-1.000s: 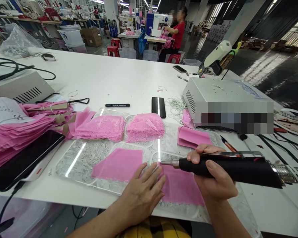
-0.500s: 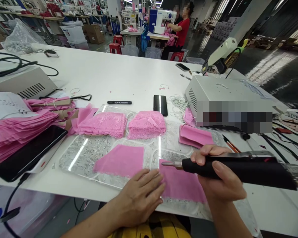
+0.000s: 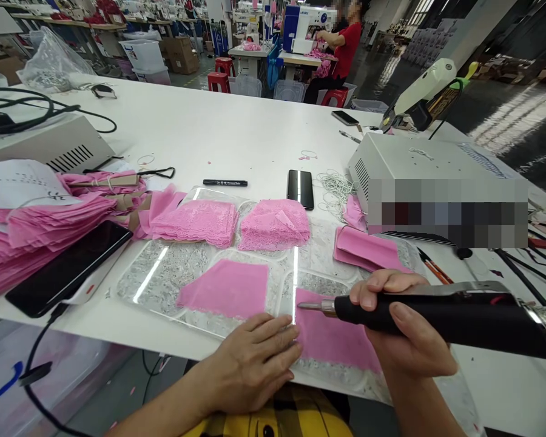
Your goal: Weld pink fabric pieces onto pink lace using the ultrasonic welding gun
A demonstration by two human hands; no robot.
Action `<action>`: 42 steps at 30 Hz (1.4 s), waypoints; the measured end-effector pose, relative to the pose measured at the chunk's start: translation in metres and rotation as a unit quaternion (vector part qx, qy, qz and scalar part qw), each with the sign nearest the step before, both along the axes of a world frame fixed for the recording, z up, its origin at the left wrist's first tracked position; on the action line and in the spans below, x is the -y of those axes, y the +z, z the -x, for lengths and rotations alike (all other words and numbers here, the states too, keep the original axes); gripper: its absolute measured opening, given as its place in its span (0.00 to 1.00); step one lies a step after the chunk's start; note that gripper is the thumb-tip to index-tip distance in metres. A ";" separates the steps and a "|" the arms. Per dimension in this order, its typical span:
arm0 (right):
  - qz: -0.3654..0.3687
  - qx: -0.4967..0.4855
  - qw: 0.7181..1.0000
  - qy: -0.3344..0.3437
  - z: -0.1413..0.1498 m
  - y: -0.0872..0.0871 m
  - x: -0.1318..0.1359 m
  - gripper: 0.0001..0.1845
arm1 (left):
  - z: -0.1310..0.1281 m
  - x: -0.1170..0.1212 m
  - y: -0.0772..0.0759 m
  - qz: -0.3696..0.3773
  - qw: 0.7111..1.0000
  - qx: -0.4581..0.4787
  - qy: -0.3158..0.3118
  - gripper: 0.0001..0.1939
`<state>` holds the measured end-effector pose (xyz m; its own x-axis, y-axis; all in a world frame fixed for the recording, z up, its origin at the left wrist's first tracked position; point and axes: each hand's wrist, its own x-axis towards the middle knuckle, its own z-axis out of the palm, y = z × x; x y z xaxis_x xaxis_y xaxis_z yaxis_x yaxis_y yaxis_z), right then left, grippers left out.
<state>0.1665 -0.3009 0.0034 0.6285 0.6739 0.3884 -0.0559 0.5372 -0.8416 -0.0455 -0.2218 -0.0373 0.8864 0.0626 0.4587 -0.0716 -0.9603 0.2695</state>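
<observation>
My right hand (image 3: 409,328) is wrapped round a black handheld tool with a narrow metal tip (image 3: 446,315), held almost level. Its tip points left over the upper left corner of a pink fabric piece (image 3: 337,343); whether it touches cannot be told. My left hand (image 3: 259,358) lies flat with fingers stretched out, at the left edge of that piece and on the clear patterned mat (image 3: 159,285). Left of it on the mat is a second pink piece (image 3: 232,288). Behind are two stacks of pink lace pieces (image 3: 204,221) (image 3: 275,224), and folded pink fabric (image 3: 368,249) lies further right.
A grey metal box (image 3: 437,164) stands at the right, another grey box (image 3: 50,145) at the left. Bundled pink fabric (image 3: 50,224), a large black phone (image 3: 73,267), a marker (image 3: 225,182) and a smaller phone (image 3: 300,189) lie around. A person in red (image 3: 346,48) sits at a sewing machine.
The view has shifted slightly, so the scene sits a little further right. Both hands and the tool keep nearly the same place over the fabric.
</observation>
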 end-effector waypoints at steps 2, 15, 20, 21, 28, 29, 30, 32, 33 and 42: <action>-0.002 0.009 1.000 0.009 -0.001 0.000 -0.001 0.05 | 0.001 0.000 -0.001 0.000 1.000 -0.009 -0.004 0.15; 0.012 0.004 0.998 0.061 0.002 0.004 0.016 0.07 | 0.002 0.000 0.003 0.008 1.000 0.013 -0.012 0.13; 0.012 0.004 0.998 0.058 0.003 0.001 0.016 0.07 | 0.001 0.000 0.003 0.004 1.000 0.005 -0.015 0.14; 0.013 0.006 0.998 0.058 0.003 0.001 0.016 0.06 | 0.001 -0.001 0.003 0.003 1.000 0.005 -0.015 0.14; 0.005 -0.005 0.999 0.049 0.003 0.002 0.014 0.06 | 0.002 -0.001 0.006 0.005 1.000 0.007 -0.012 0.14; 0.001 -0.011 0.999 0.030 0.000 0.003 0.016 0.06 | 0.002 -0.001 0.007 0.004 1.000 0.010 -0.009 0.13; -0.004 -0.017 1.000 0.003 -0.004 0.004 0.018 0.07 | 0.001 -0.001 0.008 0.001 1.000 0.015 -0.003 0.13; -0.013 -0.019 0.997 -0.068 -0.016 0.006 0.024 0.07 | -0.003 -0.002 0.009 -0.009 0.999 0.029 0.015 0.13; -0.016 -0.016 0.994 -0.104 -0.022 0.007 0.027 0.07 | -0.006 -0.003 0.010 -0.015 0.999 0.034 0.027 0.13; -0.011 -0.007 0.984 -0.179 -0.025 -0.003 0.026 0.09 | -0.032 -0.007 -0.002 -0.047 0.994 0.001 0.095 0.16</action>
